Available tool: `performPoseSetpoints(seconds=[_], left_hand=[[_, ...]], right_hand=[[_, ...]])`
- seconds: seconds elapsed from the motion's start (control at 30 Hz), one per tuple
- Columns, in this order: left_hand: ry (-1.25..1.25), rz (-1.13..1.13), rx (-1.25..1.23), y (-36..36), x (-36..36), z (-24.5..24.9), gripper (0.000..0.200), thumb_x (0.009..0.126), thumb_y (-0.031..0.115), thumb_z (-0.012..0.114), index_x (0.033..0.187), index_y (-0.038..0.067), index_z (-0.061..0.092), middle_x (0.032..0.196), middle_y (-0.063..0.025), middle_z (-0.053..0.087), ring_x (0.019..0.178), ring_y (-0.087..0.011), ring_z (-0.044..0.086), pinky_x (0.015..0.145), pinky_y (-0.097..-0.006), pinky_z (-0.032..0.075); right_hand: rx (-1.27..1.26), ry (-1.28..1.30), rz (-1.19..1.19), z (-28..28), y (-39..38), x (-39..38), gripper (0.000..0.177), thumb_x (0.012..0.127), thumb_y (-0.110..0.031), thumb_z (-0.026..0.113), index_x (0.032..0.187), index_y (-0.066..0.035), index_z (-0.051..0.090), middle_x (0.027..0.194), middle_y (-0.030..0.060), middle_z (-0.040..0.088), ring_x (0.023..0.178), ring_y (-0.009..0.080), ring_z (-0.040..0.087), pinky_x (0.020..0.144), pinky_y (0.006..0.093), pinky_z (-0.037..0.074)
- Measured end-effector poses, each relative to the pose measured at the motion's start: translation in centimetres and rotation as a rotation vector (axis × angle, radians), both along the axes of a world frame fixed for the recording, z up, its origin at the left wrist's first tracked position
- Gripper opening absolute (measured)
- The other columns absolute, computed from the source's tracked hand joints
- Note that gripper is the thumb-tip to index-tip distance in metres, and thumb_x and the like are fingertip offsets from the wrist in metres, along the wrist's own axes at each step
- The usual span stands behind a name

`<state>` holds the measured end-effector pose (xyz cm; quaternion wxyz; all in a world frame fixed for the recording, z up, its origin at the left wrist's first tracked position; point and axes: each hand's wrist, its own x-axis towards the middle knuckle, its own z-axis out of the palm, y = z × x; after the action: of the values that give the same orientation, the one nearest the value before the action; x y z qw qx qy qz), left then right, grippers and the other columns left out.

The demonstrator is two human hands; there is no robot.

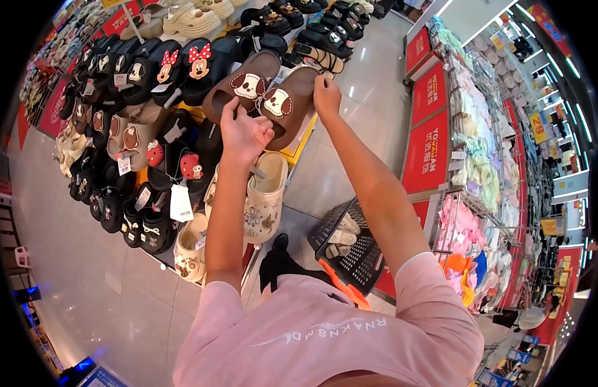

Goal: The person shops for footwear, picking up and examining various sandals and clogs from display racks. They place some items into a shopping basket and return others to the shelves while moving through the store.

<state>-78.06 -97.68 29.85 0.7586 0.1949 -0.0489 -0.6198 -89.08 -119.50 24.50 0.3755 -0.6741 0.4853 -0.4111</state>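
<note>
A pair of brown slippers (291, 97) with white dog faces on their straps is joined at the middle by a thin tie. My right hand (326, 95) pinches the outer edge of the right slipper. My left hand (245, 132) lies in front of the left slipper, palm side toward me, its fingers curled near the strap's rear edge. Whether those fingers hold the slipper or something small is hidden. Below my left hand stands a cream clog (265, 200) with jewelled charms.
Black slippers with Minnie figures (199, 64) and many other clogs fill the display to the left. A black shopping basket (350, 245) with light shoes inside sits by my legs. Racks of packaged goods with red panels (429, 151) line the aisle's right side.
</note>
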Motion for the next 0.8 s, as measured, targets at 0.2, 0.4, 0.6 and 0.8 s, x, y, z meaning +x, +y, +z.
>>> performPoseSetpoints(seconds=[0.2,0.4,0.6,0.8], left_hand=[[-0.314,0.068,0.222,0.4,0.0,1.0,0.049,0.093,0.037,0.057,0.131,0.011,0.041,0.091,-0.0116,0.060,0.061,-0.0176,0.058,0.062,-0.0307,0.054],[-1.570,0.793,0.701,6.2,1.1,-1.5,0.065,0.086,0.026,0.074,0.138,0.009,0.039,0.124,-0.0168,0.052,0.096,-0.0191,0.059,0.075,-0.0326,0.053],[-0.976,0.619,0.386,2.7,4.6,-3.1,0.068,0.088,0.022,0.073,0.137,0.006,0.029,0.108,-0.0149,0.061,0.087,-0.0157,0.062,0.069,-0.0279,0.056],[-0.851,0.458,0.530,2.4,4.6,-5.4,0.053,0.084,0.019,0.069,0.121,0.004,0.034,0.103,-0.0160,0.058,0.081,-0.0245,0.066,0.066,-0.0342,0.059]], right_hand=[[0.108,0.072,0.021,-2.2,-1.5,1.2,0.054,0.088,-0.050,0.046,0.117,-0.009,0.067,0.117,0.0196,0.066,0.113,0.0395,0.058,0.096,0.0429,0.044],[0.066,0.139,0.062,-1.7,-1.7,0.2,0.054,0.087,-0.049,0.047,0.117,-0.009,0.067,0.115,0.0200,0.066,0.113,0.0401,0.059,0.097,0.0434,0.044],[-0.099,0.110,0.157,-0.5,-2.0,-1.0,0.047,0.089,-0.041,0.049,0.112,-0.004,0.067,0.108,0.0243,0.067,0.106,0.0410,0.061,0.091,0.0430,0.047],[-0.073,0.187,0.352,-0.2,-3.1,-2.7,0.045,0.095,-0.038,0.045,0.111,0.000,0.063,0.101,0.0238,0.067,0.098,0.0407,0.063,0.084,0.0419,0.048]])
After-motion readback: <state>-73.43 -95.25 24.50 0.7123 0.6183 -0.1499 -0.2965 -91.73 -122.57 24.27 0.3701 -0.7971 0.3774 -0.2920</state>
